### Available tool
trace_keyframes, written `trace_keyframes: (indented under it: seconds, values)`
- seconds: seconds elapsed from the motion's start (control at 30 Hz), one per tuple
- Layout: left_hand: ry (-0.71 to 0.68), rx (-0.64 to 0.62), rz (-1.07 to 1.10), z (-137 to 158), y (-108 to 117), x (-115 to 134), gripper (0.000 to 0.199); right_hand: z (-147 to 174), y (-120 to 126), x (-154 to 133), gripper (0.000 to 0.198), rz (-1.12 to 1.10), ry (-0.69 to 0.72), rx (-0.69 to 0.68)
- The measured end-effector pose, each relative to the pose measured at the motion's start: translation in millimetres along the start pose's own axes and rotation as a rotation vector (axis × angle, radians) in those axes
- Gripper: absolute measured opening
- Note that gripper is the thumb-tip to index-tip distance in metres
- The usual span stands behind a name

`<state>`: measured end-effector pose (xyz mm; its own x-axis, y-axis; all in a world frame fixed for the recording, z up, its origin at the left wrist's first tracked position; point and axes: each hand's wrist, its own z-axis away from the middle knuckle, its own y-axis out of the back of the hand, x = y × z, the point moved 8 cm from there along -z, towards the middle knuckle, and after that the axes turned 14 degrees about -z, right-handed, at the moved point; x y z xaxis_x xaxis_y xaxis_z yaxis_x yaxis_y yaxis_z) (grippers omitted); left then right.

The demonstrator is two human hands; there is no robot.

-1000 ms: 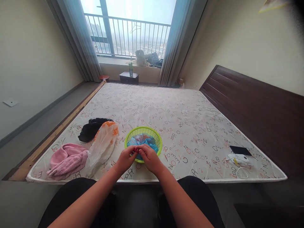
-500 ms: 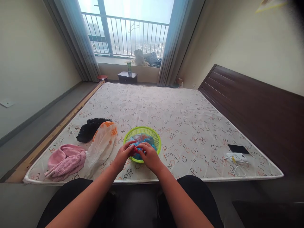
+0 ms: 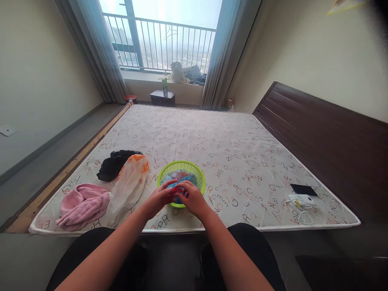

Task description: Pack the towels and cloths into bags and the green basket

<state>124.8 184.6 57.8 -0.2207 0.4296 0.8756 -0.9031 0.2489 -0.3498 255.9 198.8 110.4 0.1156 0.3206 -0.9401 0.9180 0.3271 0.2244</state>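
Note:
Above the near rim of a lime-green plastic basket, my left hand and my right hand meet with fingertips almost together. Between them is a small red bundle, mostly covered by my fingers; its kind is hard to make out, though it looks thin and crumpled. The fingers of both hands are closed on it. Inside the basket lie crumpled blue plastic bags, with a reddish patch among them. The basket rests near the front edge of the mattress.
Left of the basket lie a white plastic bag with orange print, a black plastic bag and a pink fluffy cloth. A dark phone and a white device with a cable lie at the right. A dark headboard borders the mattress.
My left hand has turned and shifted slightly right, its fingers stretching further over the red bundle. Less of the bundle's bulk shows. My right hand stays in nearly the same place.

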Motion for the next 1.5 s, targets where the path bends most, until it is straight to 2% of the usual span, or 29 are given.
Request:
trace_keyframes:
  seconds: [0.33, 0.53, 0.63, 0.77, 0.83, 0.93, 1.07, 1.13, 1.2, 1.23, 1.3, 1.4, 1.5]
  values:
    - [-0.067, -0.004, 0.082, 4, 0, 14, 0.048, 0, -2, 8, 0.029, 0.048, -0.024, -0.053]
    - [-0.187, 0.055, 0.06, 13, 2, 33, 0.043, 3, -2, 13, 0.066, 0.234, -0.079, -0.142]
    - [-0.347, -0.001, -0.104, 32, -22, 52, 0.039, 7, -11, 19, 0.076, 0.339, -0.124, -0.177]
    - [-0.692, -0.062, -0.55, 75, -75, 81, 0.025, 10, -20, 31, 0.072, 0.475, -0.203, -0.176]
    - [-0.87, -0.092, -0.731, 97, -102, 92, 0.021, 11, -17, 38, 0.071, 0.558, -0.252, -0.144]
    - [-1.033, -0.155, -0.803, 121, -130, 102, 0.019, 11, -3, 45, 0.072, 0.67, -0.33, -0.057]
    - [-1.15, -0.191, -0.879, 137, -145, 101, 0.022, 9, 23, 53, 0.074, 0.637, -0.4, 0.063]
    - [-1.234, -0.12, -0.986, 139, -143, 96, 0.029, 5, 33, 56, 0.058, 0.498, -0.373, 0.127]
    - [-1.275, 0.022, -1.086, 135, -132, 88, 0.035, 2, 45, 58, 0.031, 0.32, -0.337, 0.225]
    - [-1.26, 0.104, -1.116, 129, -123, 84, 0.036, 1, 52, 59, 0.023, 0.23, -0.32, 0.285]
    - [-1.141, 0.261, -1.126, 111, -99, 74, 0.033, 0, 63, 57, 0.019, 0.053, -0.282, 0.402]
    - [-0.774, 0.438, -0.984, 73, -49, 55, 0.028, 0, 70, 49, 0.022, -0.214, -0.242, 0.494]
    - [-0.381, 0.435, -0.621, 39, -10, 27, 0.039, -2, 69, 34, 0.026, -0.39, -0.221, 0.5]
